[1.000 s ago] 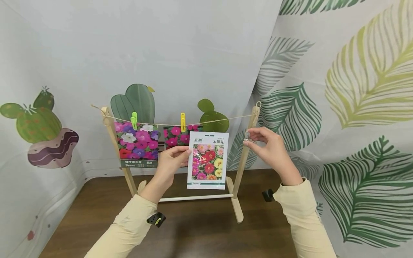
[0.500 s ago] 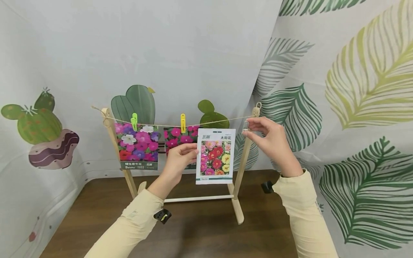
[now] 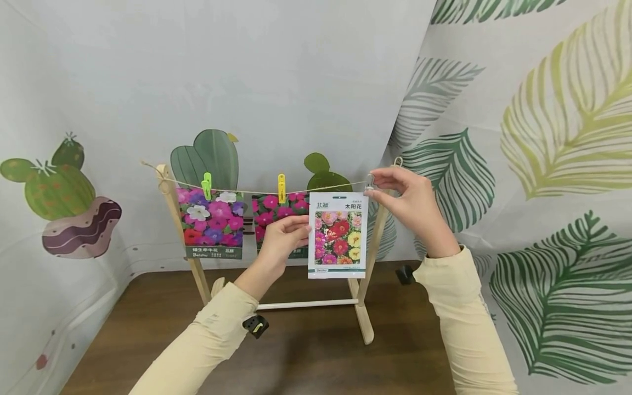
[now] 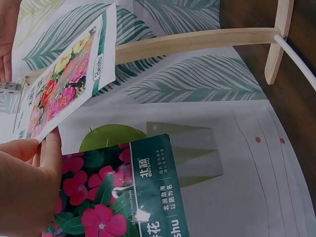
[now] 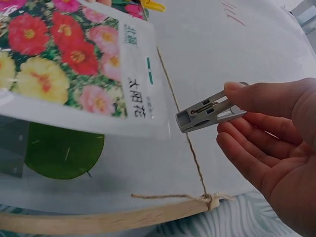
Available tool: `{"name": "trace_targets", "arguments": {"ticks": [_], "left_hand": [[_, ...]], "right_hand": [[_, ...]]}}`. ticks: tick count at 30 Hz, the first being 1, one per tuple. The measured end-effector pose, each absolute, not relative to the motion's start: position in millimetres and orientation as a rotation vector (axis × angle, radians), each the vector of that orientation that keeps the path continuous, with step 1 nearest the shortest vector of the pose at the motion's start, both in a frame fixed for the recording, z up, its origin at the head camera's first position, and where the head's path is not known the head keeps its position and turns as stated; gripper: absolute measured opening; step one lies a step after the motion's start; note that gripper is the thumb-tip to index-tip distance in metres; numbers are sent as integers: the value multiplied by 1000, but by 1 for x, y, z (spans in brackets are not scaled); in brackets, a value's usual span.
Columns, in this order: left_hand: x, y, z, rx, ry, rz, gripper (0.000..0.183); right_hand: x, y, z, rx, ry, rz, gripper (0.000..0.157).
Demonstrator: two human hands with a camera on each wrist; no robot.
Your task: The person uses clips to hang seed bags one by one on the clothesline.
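Note:
My left hand point(image 3: 285, 241) pinches the left edge of a white seed packet point(image 3: 338, 236) printed with red, pink and yellow flowers. The packet stands upright in front of the twine point(image 5: 195, 153), its top edge just under the line. My right hand point(image 3: 412, 200) pinches the handles of a grey clothespin point(image 5: 207, 109) between thumb and fingers. In the right wrist view the clothespin's nose overlaps the twine, close to the packet's top edge. To the left, two other seed packets hang on the twine: one point(image 3: 212, 225) under a green clothespin point(image 3: 207, 186), one point(image 4: 108, 197) under a yellow clothespin point(image 3: 281, 188).
A wooden stand holds the twine between its left post point(image 3: 197, 274) and right post point(image 3: 371, 263), joined low down by a white rod point(image 3: 306, 304). It stands on a brown table point(image 3: 306, 362). Behind hangs a cloth point(image 3: 296, 82) printed with cacti and leaves.
Both hands have risen. The left hand has carried the seed packet up and to the right, and the right hand has brought the grey clothespin up and slightly left, to the twine.

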State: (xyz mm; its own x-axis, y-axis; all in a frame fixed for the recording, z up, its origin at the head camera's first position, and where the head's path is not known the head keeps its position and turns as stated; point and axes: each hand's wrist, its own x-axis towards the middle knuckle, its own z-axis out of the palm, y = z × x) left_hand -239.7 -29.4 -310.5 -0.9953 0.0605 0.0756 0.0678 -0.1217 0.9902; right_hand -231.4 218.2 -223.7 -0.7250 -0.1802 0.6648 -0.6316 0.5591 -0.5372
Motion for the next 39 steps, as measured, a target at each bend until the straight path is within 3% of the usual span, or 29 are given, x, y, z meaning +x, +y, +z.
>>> {"name": "trace_targets", "arguments": {"ticks": [39], "left_hand": [[-245,-13,-312,-124,-2049,-2359,24]], "right_hand": [[-262,200,-202,615,-2341,1243,19]]}}
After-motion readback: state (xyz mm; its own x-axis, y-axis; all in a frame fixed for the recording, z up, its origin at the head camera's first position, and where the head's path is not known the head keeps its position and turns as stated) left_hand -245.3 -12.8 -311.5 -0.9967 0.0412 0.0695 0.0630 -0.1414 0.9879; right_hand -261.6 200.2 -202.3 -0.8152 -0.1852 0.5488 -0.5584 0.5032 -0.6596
